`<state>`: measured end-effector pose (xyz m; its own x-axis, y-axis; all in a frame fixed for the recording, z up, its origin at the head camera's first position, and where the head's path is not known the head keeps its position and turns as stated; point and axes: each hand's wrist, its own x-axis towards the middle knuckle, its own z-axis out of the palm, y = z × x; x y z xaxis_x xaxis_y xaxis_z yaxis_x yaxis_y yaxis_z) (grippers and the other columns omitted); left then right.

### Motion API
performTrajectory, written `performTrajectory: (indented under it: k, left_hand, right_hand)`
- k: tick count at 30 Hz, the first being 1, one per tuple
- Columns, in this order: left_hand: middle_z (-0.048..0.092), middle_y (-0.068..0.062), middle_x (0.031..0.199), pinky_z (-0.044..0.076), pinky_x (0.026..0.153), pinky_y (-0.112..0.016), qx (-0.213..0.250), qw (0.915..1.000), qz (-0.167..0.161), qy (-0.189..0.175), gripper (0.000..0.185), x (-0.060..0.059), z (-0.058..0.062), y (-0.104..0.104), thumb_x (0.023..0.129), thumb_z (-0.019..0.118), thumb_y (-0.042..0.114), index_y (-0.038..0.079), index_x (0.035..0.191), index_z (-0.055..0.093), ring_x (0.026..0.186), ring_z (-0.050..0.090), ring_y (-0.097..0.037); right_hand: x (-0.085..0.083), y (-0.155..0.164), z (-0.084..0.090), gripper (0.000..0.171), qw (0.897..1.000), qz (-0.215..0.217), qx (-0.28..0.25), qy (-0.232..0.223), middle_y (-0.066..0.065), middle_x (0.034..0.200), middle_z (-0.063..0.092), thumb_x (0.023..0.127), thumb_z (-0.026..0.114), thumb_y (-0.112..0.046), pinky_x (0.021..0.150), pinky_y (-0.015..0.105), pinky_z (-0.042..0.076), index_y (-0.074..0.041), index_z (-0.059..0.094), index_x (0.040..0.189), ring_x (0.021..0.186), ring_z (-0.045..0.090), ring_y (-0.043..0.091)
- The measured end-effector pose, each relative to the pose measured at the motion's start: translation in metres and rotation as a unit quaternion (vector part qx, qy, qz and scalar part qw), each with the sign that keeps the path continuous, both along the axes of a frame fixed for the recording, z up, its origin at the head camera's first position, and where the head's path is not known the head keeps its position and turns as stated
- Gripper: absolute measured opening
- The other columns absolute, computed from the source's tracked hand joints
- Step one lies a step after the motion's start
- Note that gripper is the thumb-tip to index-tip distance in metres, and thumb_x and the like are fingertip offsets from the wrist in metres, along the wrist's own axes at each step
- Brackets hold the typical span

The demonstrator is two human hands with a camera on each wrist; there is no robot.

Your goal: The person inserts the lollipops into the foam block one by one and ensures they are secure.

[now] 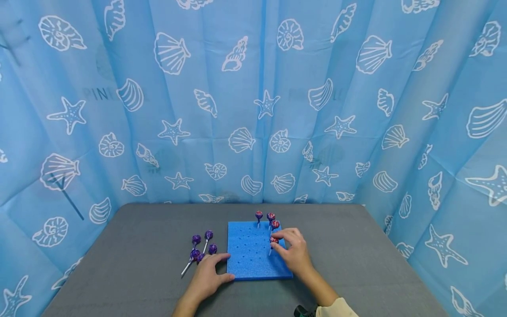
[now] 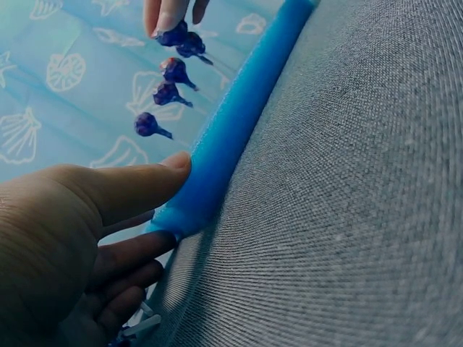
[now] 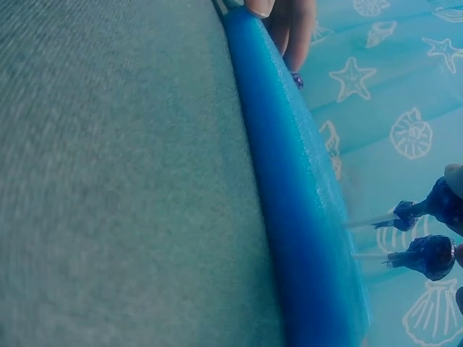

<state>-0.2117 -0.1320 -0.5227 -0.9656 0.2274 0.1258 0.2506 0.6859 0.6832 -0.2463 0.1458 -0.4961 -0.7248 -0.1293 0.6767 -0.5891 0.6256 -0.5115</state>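
Note:
A blue foam board [image 1: 249, 264] with rows of small holes lies on the table. My left hand [image 1: 206, 276] holds it at the near left corner, thumb [image 2: 145, 186] against the near side and fingers along the left side. Over the board's right part, my right hand [image 1: 295, 253] pinches the head of a red-and-purple wrapped lollipop [image 1: 274, 240] between thumb and fingertips. That lollipop's stick points down to the foam. More wrapped lollipops [image 1: 259, 215] stand upright along the back and right of the board. In the right wrist view, two lollipops [image 3: 427, 258] stand close together at my fingertips.
Several purple lollipops [image 1: 208, 235] lie loose on the grey table [image 1: 150, 246] left of the board, some partly behind my left hand. A blue curtain [image 1: 253, 110] with white shells and starfish hangs behind the table. A dark object [image 1: 303, 311] sits by the right sleeve.

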Motion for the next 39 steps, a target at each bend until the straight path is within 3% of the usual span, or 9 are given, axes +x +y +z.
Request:
performTrajectory:
  k: [6,14,23,33,39]
  left_hand:
    - [0.062,-0.012,0.126,0.04,0.093,-0.058,-0.001,1.0,0.003,-0.002,0.06,-0.0001,-0.0005,0.0002,0.074,0.083,0.039,0.012,0.125,0.064,0.114,0.052,-0.035]
    - [0.061,-0.012,0.126,0.04,0.093,-0.058,-0.001,1.0,0.002,-0.003,0.061,-0.0003,0.0,0.0003,0.074,0.083,0.04,0.013,0.125,0.064,0.114,0.052,-0.035]
    - [0.061,-0.012,0.127,0.039,0.094,-0.058,-0.003,0.9999,0.002,-0.014,0.061,-0.0007,0.0004,0.0,0.074,0.082,0.04,0.013,0.126,0.064,0.115,0.052,-0.035]
    - [0.061,-0.011,0.127,0.039,0.094,-0.058,0.002,0.9998,0.004,-0.021,0.06,-0.0006,0.0004,-0.0006,0.075,0.082,0.04,0.014,0.126,0.064,0.115,0.052,-0.034]
    - [0.061,-0.011,0.127,0.039,0.094,-0.058,0.002,0.9998,0.0,-0.017,0.061,0.0,0.0015,-0.0005,0.075,0.082,0.04,0.014,0.126,0.063,0.115,0.052,-0.034]
  right_hand:
    - [0.0,0.0005,-0.002,0.024,1.0,0.007,0.021,0.007,0.006,0.1,0.071,0.074,0.085,-0.008,0.084,0.052,0.044,-0.008,0.075,0.096,0.101,0.055,0.023]
    - [0.0001,0.0004,-0.0016,0.019,0.999,0.016,0.035,0.021,-0.002,0.095,0.071,0.076,0.084,-0.01,0.085,0.052,0.043,-0.009,0.076,0.093,0.102,0.055,0.024]
    - [-0.0008,0.0001,-0.0027,0.02,0.999,0.015,0.03,0.035,0.003,0.098,0.072,0.076,0.084,-0.009,0.087,0.052,0.042,-0.008,0.075,0.094,0.102,0.055,0.023]
    - [-0.0003,0.0047,-0.0037,0.023,0.998,0.009,-0.037,0.041,-0.001,0.103,0.07,0.077,0.082,-0.007,0.082,0.039,0.048,-0.012,0.074,0.098,0.102,0.055,0.016]
    - [0.0021,0.0065,-0.0071,0.02,0.993,0.013,-0.11,0.043,0.006,0.103,0.071,0.077,0.079,0.003,0.087,0.025,0.042,-0.005,0.074,0.095,0.1,0.058,0.023]
